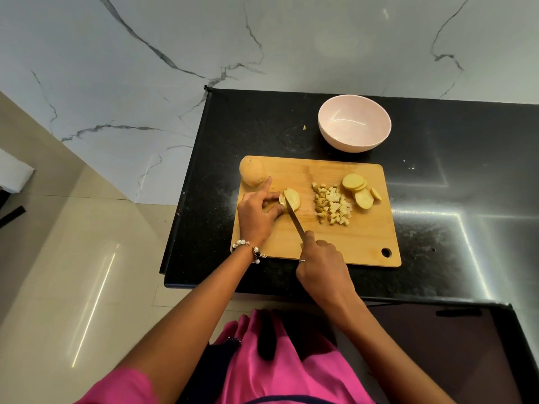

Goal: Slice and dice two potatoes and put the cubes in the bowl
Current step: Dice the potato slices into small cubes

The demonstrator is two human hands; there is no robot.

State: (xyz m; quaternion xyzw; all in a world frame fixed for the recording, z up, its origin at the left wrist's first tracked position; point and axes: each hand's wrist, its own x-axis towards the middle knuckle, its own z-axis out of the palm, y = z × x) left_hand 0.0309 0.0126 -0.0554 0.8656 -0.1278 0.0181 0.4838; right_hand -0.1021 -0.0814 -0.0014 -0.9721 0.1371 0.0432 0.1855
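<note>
Progress is near the middle, as far as the picture shows. On the cutting board (pixel 335 243), in the centre of the frame, a pile of potato cubes (pixel 334 207) lies already cut, and some round slices (pixel 360 189) wait to the right of it, not yet diced. Your left hand (pixel 258 212) curls its fingers around the potato piece (pixel 291 199) and keeps it down, and your right hand (pixel 320 263) closes firmly on the handle of the knife (pixel 296 221), with the blade going into this piece. A second potato (pixel 252 172) sits whole at the upper left corner of the board, just beside your left index finger. The bowl (pixel 354 126), above the board, has nothing inside, so no cube is moved yet.

For room, the board lies close to the left edge of the black counter (pixel 437 199), and the whole potato is near the edge of the board, so I think it can roll off if you push it. The right part of the counter is open for your hands, and the way to the bowl is free.
</note>
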